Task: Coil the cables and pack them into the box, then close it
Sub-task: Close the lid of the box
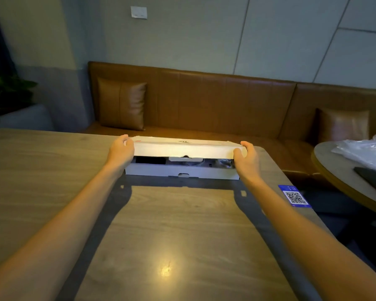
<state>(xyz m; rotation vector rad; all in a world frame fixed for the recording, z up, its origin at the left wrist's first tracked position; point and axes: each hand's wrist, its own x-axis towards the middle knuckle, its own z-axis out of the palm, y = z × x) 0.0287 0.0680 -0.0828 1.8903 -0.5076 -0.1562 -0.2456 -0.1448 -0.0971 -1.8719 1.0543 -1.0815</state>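
Observation:
A flat white cardboard box (152, 170) lies at the far edge of the wooden table (174, 224). Its hinged lid (182, 148) is tilted down over the base, with a narrow gap left along the front. Through the gap I see a dark object at the left and pale coiled cables (191, 162) in the middle and right. My left hand (121, 149) grips the lid's left end. My right hand (245, 158) grips the lid's right end, thumb on its front face.
A brown leather bench (204, 101) with cushions runs behind the table. A blue QR-code sticker (294, 196) sits near the table's right edge. To the right, a round table (334, 170) carries clear plastic wrapping (365, 151) and a dark flat object (373, 178).

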